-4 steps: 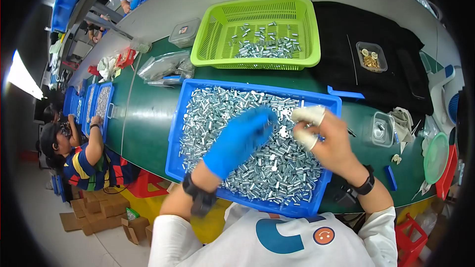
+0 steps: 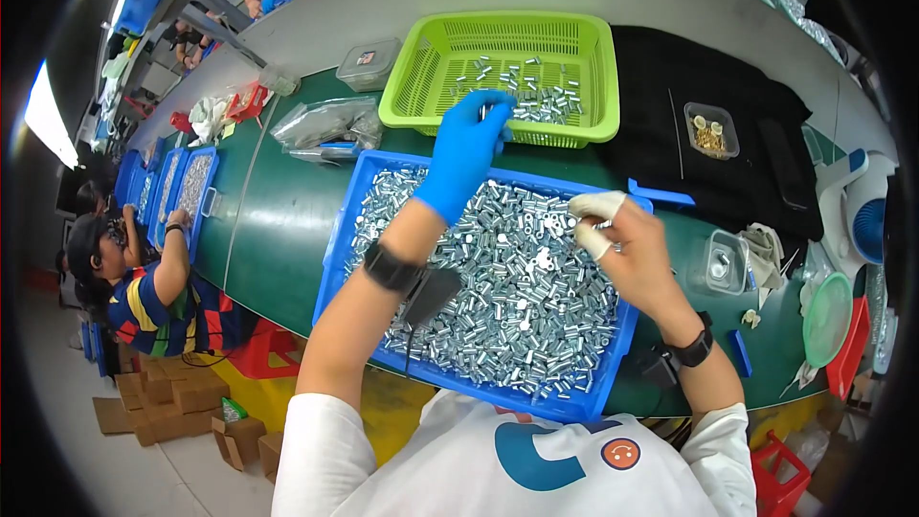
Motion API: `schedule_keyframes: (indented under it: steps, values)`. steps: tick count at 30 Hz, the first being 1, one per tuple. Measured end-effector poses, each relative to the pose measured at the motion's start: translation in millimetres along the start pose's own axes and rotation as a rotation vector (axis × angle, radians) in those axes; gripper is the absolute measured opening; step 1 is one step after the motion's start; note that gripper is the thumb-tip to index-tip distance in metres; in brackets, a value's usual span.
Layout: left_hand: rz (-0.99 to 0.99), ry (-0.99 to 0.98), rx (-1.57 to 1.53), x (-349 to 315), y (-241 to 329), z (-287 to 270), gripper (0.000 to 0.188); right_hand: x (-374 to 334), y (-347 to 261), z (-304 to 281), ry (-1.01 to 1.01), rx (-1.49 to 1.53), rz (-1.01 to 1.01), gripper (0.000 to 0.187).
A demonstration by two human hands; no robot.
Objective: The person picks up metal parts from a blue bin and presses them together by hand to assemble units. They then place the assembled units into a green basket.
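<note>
The left hand (image 2: 466, 151), in a blue glove, has moved from the blue tray (image 2: 337, 230) up to the green basket (image 2: 418, 77), fingers curled; what it holds is unclear. The right hand (image 2: 627, 247) pinches a small metal sleeve (image 2: 603, 224) over the tray.

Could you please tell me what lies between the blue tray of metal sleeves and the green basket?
In the head view, only a bare strip of green table separates blue tray from green basket; the gloved left hand reaches across it.

On your right, a small clear plastic box of brass parts (image 2: 710, 130) sat on a black cloth mat (image 2: 670, 86). A round green plastic lid (image 2: 825, 318) lay farther right.
</note>
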State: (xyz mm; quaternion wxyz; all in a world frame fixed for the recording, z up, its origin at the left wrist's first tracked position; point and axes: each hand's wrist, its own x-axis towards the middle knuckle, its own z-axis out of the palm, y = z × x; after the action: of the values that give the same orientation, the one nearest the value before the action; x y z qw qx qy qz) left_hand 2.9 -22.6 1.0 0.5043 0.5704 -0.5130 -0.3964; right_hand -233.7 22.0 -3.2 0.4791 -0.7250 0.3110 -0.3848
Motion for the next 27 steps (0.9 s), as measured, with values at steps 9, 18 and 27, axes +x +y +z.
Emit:
schedule_keyframes:
  steps: [9,18,27]
  values:
    - [0.726,0.241,0.692,3.2,-30.1,-4.3,0.023,2.8,23.2,26.1,-0.431,-0.685,-0.156,0.027]
    - [0.335,-0.731,0.983,-171.8,16.3,-24.1,0.061,-29.0,-29.9,10.2,-0.756,-0.782,-0.190,0.038]
    - [0.442,-0.517,1.119,-191.9,-15.4,15.7,0.052,-67.2,-26.2,34.2,-0.560,-0.882,-0.137,0.051]
